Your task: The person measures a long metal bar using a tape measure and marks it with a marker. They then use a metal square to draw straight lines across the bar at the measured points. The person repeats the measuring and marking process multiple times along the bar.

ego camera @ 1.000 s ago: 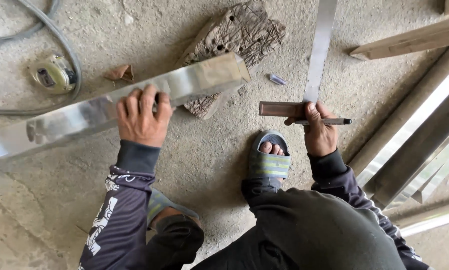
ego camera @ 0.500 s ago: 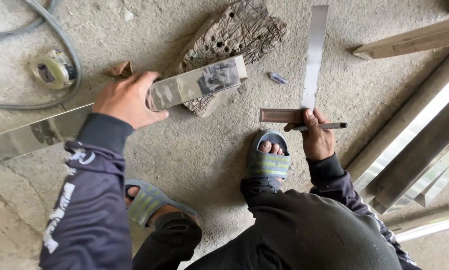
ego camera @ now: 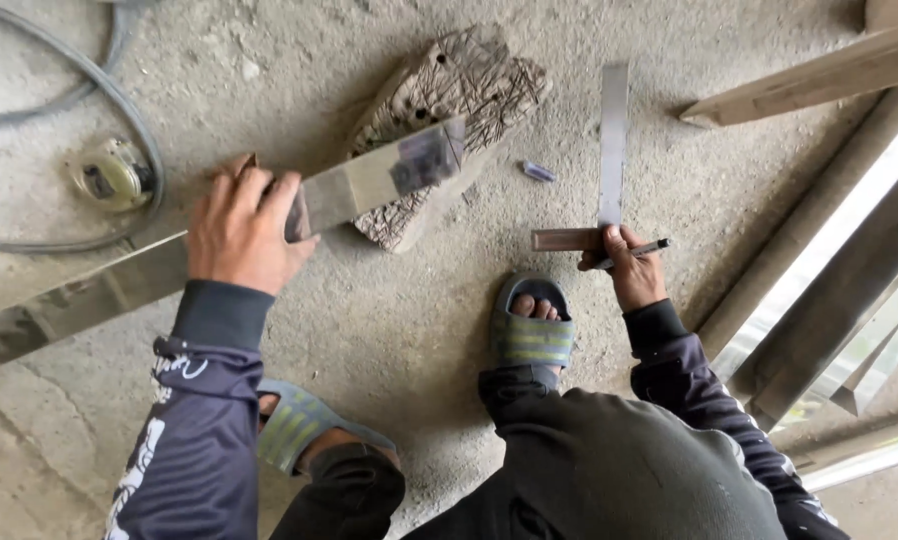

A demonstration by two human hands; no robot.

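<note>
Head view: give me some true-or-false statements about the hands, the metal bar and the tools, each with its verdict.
1. The left hand grips the long shiny metal bar. True.
2. The bar's far end rests on a worn wooden block. True.
3. The right hand is empty. False: it holds a pencil and the try square.
4. The tape measure lies on the bar. False: it lies on the concrete beside a grey cable.
5. Both feet are bare. False: both wear sandals.
</note>
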